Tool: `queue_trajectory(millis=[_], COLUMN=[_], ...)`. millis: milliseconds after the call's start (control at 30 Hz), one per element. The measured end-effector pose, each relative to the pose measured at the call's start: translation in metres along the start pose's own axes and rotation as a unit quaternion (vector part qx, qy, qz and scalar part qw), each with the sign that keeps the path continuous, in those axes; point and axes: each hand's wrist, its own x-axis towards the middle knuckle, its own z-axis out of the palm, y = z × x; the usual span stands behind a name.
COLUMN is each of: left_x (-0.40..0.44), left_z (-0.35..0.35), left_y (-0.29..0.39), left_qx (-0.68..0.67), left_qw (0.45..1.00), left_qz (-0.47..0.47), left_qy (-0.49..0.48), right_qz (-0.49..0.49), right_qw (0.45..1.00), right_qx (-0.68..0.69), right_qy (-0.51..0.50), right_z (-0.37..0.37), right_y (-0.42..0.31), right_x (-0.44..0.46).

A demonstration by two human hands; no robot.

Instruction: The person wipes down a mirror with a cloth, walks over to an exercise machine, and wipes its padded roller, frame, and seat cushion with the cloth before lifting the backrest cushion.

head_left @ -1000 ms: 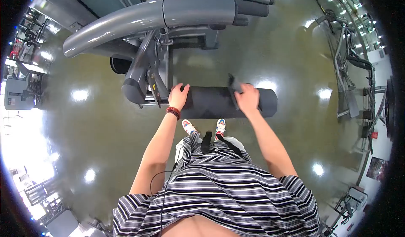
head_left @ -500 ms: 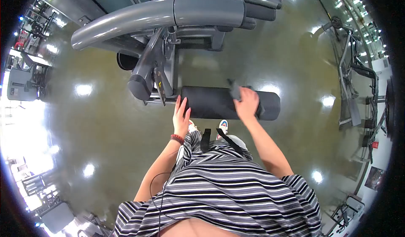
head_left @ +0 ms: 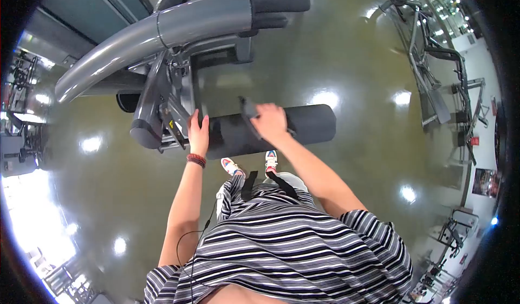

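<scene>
A long black padded roller (head_left: pixel 311 124) lies across in front of me, joined at its left end to a grey gym machine (head_left: pixel 206 20). My right hand (head_left: pixel 272 124) is over the middle of the pad, closed on a dark grey cloth (head_left: pixel 249 112) that looks blurred and partly hidden by the fingers. At the pad's left end, beside the machine's metal bracket (head_left: pixel 174 121), is my left hand (head_left: pixel 199 133). Its fingers are stretched out and it holds nothing; whether it touches the pad I cannot tell.
The machine's thick curved grey arm (head_left: pixel 116 44) reaches across the upper left. My shoes (head_left: pixel 271 160) stand on the shiny floor (head_left: pixel 108 195) just behind the pad. Another exercise machine (head_left: pixel 428 71) stands to the right, with more equipment along the edges.
My right hand has slid left along the pad with the cloth, closer to my left hand. The whole view has shifted, so machine and pad appear further left and slightly tilted.
</scene>
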Motion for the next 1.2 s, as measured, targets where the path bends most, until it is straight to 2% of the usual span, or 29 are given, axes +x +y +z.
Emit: queue_trajectory(millis=[67, 100, 200, 300, 400, 533, 667, 767, 833, 933, 967, 1000, 1033, 1067, 1100, 1133, 1167, 1200], left_x=[0.016, 0.018, 0.004, -0.027, -0.049, -0.073, -0.094, -0.107, -0.112, -0.103, -0.093, -0.080, -0.063, -0.047, -0.028, -0.011, 0.008, 0.021], left_z=[0.010, 0.009, 0.007, 0.003, -0.003, -0.009, -0.013, -0.015, -0.020, -0.030, -0.030, -0.028, -0.022, -0.023, -0.015, -0.001, 0.007, 0.016], left_y=[-0.006, -0.009, -0.012, -0.004, -0.003, 0.002, 0.003, -0.002, -0.007, -0.012, -0.014, -0.017, -0.026, -0.001, -0.011, -0.022, -0.030, -0.035], left_qx=[-0.071, -0.044, 0.005, -0.014, -0.042, -0.040, -0.066, -0.068, -0.066, -0.095, -0.091, -0.087, -0.082, -0.104, -0.044, -0.033, -0.021, 0.001], left_qw=[0.989, 0.983, 0.994, 0.998, 0.996, 0.996, 0.997, 0.996, 0.997, 0.995, 0.996, 0.996, 0.995, 0.994, 0.999, 0.999, 0.998, 0.991], left_qz=[-0.089, -0.102, -0.018, 0.057, 0.073, 0.079, 0.046, 0.048, 0.046, 0.033, 0.025, 0.016, 0.040, -0.030, -0.007, -0.018, -0.047, -0.110], left_qy=[-0.093, -0.145, -0.107, -0.026, -0.027, -0.017, -0.018, -0.014, -0.019, -0.017, -0.001, 0.015, 0.039, 0.032, 0.025, 0.019, -0.036, -0.079], right_qz=[0.049, 0.064, 0.080, 0.092, 0.082, -0.056, -0.149, -0.198, -0.208, -0.188, -0.154, -0.104, -0.061, -0.052, -0.043, -0.012, 0.004, 0.006], right_qw=[0.998, 0.995, 0.979, 0.967, 0.975, 0.990, 0.985, 0.973, 0.970, 0.978, 0.984, 0.992, 0.997, 0.993, 0.984, 0.989, 0.987, 0.983], right_qx=[0.001, 0.000, -0.031, -0.060, -0.046, 0.025, 0.066, 0.103, 0.115, 0.086, 0.068, 0.076, 0.048, 0.053, 0.072, 0.053, 0.069, 0.043], right_qy=[0.047, 0.076, 0.182, 0.230, 0.202, 0.125, 0.055, 0.054, 0.048, 0.029, 0.049, 0.017, 0.029, 0.097, 0.156, 0.139, 0.147, 0.177], right_z=[-0.008, -0.012, -0.020, -0.019, -0.017, -0.005, 0.012, 0.027, 0.032, 0.022, 0.016, 0.000, 0.000, -0.001, 0.003, -0.004, -0.022, -0.019], right_y=[0.056, 0.084, 0.147, 0.152, 0.103, 0.014, -0.069, -0.106, -0.104, -0.077, -0.061, -0.042, -0.019, 0.008, 0.036, 0.061, 0.078, 0.104], right_x=[-0.008, -0.014, -0.031, -0.043, -0.049, -0.036, -0.018, -0.005, -0.001, -0.003, -0.006, -0.006, -0.003, -0.006, -0.007, -0.012, -0.018, -0.023])
